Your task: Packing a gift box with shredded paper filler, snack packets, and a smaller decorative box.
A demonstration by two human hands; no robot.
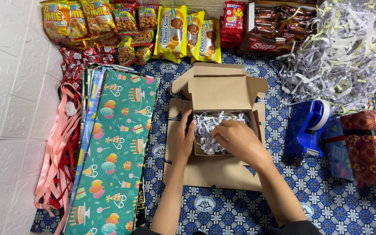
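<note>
An open brown cardboard box sits in the middle on a blue patterned cloth, its lid tipped back. White shredded paper lines its inside. My left hand rests flat on the box's left wall and flap, fingers at the rim. My right hand reaches into the box with its fingers curled down on the shredded paper, pressing or gripping it; how much it holds is hidden under the fingers.
Sheets of green and blue party wrapping paper lie at the left beside pink and red ribbons. Snack packets line the back. A loose shredded paper pile lies at back right, with a blue tape dispenser and a red patterned box.
</note>
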